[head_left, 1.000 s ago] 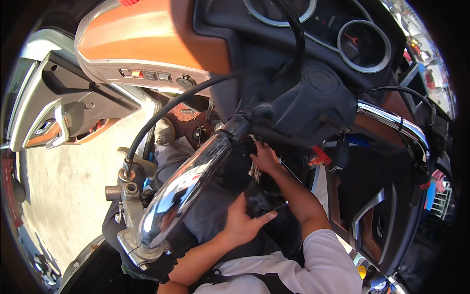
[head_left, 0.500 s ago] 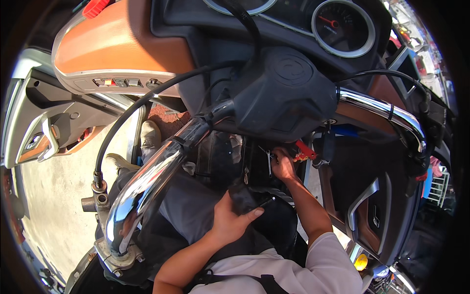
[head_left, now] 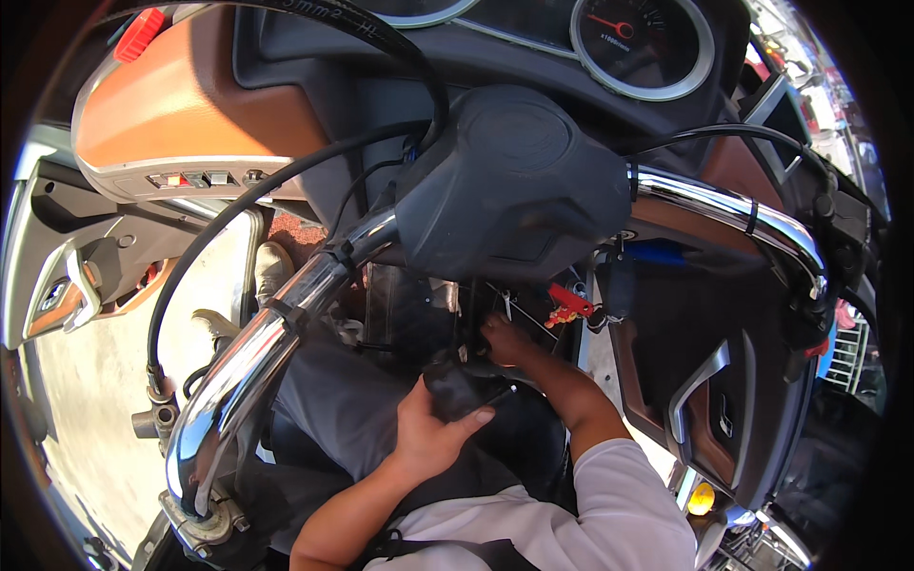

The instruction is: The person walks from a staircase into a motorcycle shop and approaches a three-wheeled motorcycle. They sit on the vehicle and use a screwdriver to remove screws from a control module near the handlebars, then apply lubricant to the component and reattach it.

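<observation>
My left hand (head_left: pixel 433 433) is wrapped round a black block-shaped object (head_left: pixel 451 385), whose exact kind I cannot make out. Near its thumb a thin dark rod with a bright tip (head_left: pixel 513 388) points to the right. Farther forward, below the dark steering column cover (head_left: pixel 509 186), my right hand (head_left: pixel 506 343) reaches into the shaded space with curled fingers. The fingertips and whatever they grip are lost in shadow. A thin, shiny metal strip (head_left: pixel 507 306) lies just beyond that hand. To its right hang keys with a red tag (head_left: pixel 569 303).
Chrome handlebars (head_left: pixel 249 366) slope past on the left, with a black cable (head_left: pixel 224 217) looping above. Round gauges (head_left: pixel 640 43) sit in the dashboard at the top. Open doors (head_left: pixel 81 252) flank the cab. My legs (head_left: pixel 347 400) are beneath the handlebar.
My right hand has drawn slightly back and left, away from the keys. My left hand keeps the black object. The whole view has shifted a little.
</observation>
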